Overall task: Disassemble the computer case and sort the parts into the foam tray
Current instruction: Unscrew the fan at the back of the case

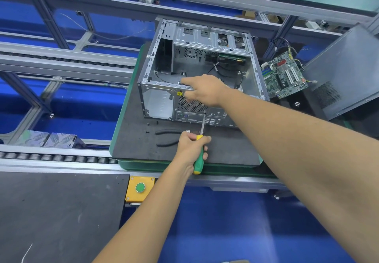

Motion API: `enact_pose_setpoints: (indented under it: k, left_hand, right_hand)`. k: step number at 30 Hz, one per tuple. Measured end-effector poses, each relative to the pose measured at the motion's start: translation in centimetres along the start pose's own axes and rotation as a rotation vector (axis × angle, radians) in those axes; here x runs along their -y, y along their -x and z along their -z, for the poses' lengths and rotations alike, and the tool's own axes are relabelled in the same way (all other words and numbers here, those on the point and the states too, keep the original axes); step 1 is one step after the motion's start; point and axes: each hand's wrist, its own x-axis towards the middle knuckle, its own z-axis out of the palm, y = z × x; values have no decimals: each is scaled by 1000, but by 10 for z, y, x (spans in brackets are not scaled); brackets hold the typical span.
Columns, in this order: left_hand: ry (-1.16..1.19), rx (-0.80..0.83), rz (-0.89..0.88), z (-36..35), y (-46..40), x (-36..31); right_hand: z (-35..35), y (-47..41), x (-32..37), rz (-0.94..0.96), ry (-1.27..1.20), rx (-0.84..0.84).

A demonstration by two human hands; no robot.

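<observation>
Item 1: computer case (196, 73), bare metal chassis, side panel off, standing on the dark foam tray (225, 149) with its rear panel facing the person; placed so, in my judgement, to bring the rear fan screws within reach.

Item 2: right hand (202, 92), draped over the case's rear top edge, forefinger extended along the rim, thumb on the fan grille (191, 104); it seems to steady the case against the tool's push; fingers lie fairly straight, clasping nothing.

Item 3: left hand (191, 146), wrapped tightly round the green-and-yellow screwdriver (199, 156); shaft tip set against the rear panel just below the grille, probably on a fan screw.

Item 4: motherboard (285, 76), already out, lying to the right of the case.

Item 5: pliers (167, 138) and 3 loose screws (152, 126) on the tray near the case (parked within reach, presumably).

Markings: 1 yellow warning-triangle sticker (179, 93); no brand or text legible.
</observation>
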Motion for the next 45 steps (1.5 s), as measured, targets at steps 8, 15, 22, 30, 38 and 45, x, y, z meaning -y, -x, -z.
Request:
enact_pose_setpoints:
  k: [8, 15, 22, 30, 38, 45]
  left_hand:
    - [32, -63, 21, -10, 15, 3]
    - [-166, -164, -98, -14, 15, 6]
    - [224, 125, 115, -1, 13, 4]
    - [-68, 53, 33, -3, 9, 0]
    - [-132, -119, -108, -1, 7, 9]
    - [-172, -81, -77, -5, 20, 6]
  right_hand:
    - [-1, -1, -1, -2, -4, -1]
    - [-1, -1, -2, 10, -3, -4]
    - [-2, -2, -2, 12, -14, 5]
    - [-2, -1, -1, 5, -17, 10]
    - [-1, -2, -1, 3, -10, 19]
    - [0, -1, 0, 1, -1, 17]
